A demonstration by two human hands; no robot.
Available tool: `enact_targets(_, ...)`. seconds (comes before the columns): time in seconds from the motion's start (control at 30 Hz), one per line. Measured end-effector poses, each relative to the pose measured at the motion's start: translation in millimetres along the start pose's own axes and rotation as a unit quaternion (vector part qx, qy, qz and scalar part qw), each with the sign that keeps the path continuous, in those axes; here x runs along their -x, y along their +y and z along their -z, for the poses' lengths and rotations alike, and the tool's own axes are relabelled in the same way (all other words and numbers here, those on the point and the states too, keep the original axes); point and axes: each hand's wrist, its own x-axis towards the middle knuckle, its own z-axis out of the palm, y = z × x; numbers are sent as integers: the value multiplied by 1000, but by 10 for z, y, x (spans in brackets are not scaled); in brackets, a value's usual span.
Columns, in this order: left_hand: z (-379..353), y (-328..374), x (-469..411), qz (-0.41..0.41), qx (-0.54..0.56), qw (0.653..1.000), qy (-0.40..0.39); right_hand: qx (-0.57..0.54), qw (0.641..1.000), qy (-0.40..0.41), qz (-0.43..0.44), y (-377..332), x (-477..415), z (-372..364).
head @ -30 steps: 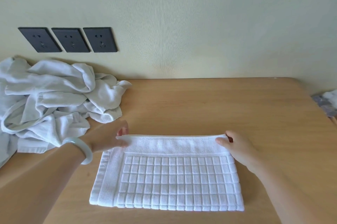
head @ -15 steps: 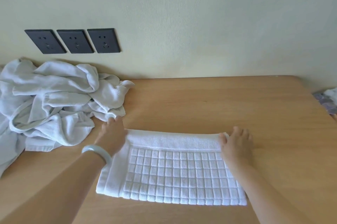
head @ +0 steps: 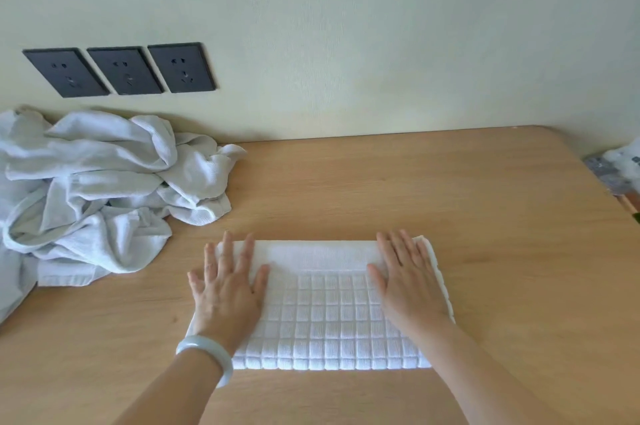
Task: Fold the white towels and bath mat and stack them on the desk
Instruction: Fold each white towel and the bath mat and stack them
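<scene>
A white bath mat [head: 322, 313] with a raised square grid lies folded on the wooden desk [head: 450, 203], in front of me. My left hand [head: 227, 289] lies flat on its left end, fingers straight and spread; a pale bangle sits on that wrist. My right hand [head: 408, 282] lies flat on the mat's right end, fingers straight. A heap of crumpled white towels [head: 100, 189] sits at the desk's back left, a short way from the mat.
Three dark wall sockets [head: 121, 69] are set in the pale wall above the towel heap. The desk's right edge curves away, and beyond it some pale, partly visible items [head: 620, 165] lie lower down.
Both hands left the mat's far corners and came inward, now flat on top of the mat at each end. The mat lies a little farther from me on the desk.
</scene>
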Motion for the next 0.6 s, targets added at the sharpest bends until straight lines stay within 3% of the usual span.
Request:
enact_targets(0.17, -3, 15, 27, -13, 29, 999, 30, 18, 999, -16, -43, 167, -29, 87)
enact_targets(0.3, -4, 2, 11, -12, 24, 1000, 13, -32, 998, -50, -36, 198, -70, 127)
enact_targets(0.37, 37, -13, -16, -17, 23, 999, -15, -86, 993, -85, -15, 272, -102, 196)
enact_targets(0.47, 137, -34, 28, -25, 2, 999, -43, -273, 957, -90, -38, 405, -59, 405)
enact_targets(0.53, 162, -44, 132, -41, -22, 999, -8, -363, 927, -46, -82, 437, 90, 530)
enact_targets(0.6, 135, -13, 303, -99, -66, 992, 34, -366, 923, -17, -116, 442, 268, 561)
